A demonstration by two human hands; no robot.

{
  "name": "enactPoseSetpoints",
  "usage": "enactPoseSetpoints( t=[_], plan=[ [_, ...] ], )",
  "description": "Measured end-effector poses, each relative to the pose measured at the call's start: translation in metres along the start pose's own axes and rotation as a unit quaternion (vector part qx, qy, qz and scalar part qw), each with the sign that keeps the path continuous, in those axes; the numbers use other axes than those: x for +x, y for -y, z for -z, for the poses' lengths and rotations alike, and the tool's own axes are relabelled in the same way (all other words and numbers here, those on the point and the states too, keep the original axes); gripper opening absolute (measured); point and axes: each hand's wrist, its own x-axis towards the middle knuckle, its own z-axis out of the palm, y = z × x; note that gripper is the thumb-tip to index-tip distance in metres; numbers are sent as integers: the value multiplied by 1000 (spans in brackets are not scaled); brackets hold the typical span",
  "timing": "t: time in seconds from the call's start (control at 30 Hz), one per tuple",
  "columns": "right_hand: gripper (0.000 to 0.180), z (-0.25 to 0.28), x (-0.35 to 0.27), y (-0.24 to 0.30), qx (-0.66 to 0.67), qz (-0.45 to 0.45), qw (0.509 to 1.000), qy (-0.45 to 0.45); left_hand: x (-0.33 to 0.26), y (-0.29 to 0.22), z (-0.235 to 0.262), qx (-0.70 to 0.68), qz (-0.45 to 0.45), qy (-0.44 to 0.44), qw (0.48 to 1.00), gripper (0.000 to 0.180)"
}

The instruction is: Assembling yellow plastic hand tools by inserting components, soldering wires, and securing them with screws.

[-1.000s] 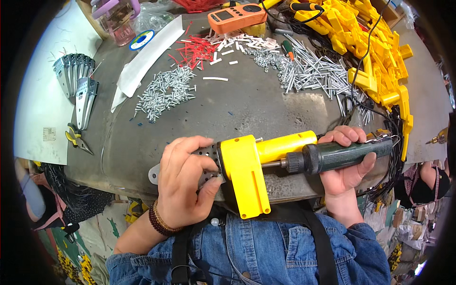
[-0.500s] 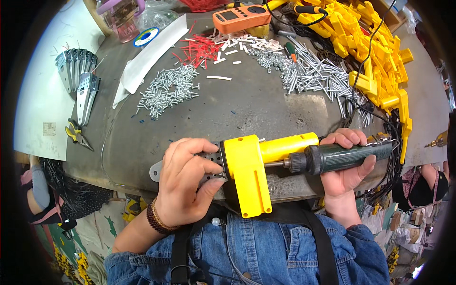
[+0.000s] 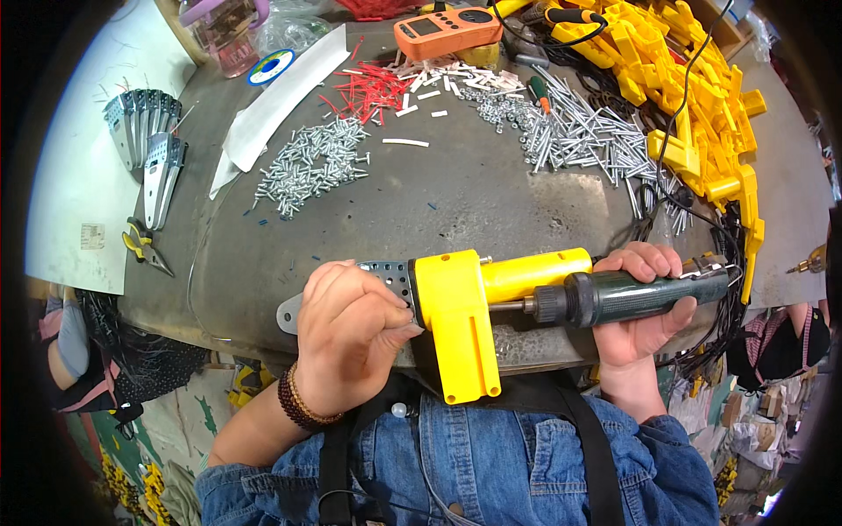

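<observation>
At the table's near edge, my right hand (image 3: 645, 302) is wrapped round a dark green electric screwdriver (image 3: 627, 296). The tool lies level, its shaft running left into a yellow plastic housing (image 3: 452, 320) with a round yellow handle stub. From the housing's left side sticks out a perforated grey metal plate (image 3: 386, 272) with a rounded end. My left hand (image 3: 346, 329) is closed in a pinch against this plate, fingertips right beside the housing; whatever they hold is hidden. The hand covers much of the plate.
Short screws (image 3: 311, 167), red tubing pieces (image 3: 373, 92), long screws (image 3: 588, 131) and a heap of yellow plastic parts (image 3: 693, 114) lie beyond my hands. An orange meter (image 3: 447, 33) stands at the back. Pliers (image 3: 145, 245) and metal blades (image 3: 162, 180) lie at left.
My left fingers have drawn together from a spread grasp into a pinch beside the housing, uncovering more of the plate's top. The screwdriver and housing have barely moved.
</observation>
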Motion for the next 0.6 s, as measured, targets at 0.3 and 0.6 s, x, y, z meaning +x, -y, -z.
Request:
enactPoseSetpoints(
  t=[0.3, 0.6],
  plan=[
    [44, -4, 9, 27, -58, -3, 986, 154, 3, 2, 6, -18, -18, 43, 999, 25],
    [53, -8, 17, 24, -99, 38, 994, 21, 6, -1, 4, 13, 19, 41, 999, 58]
  ],
)
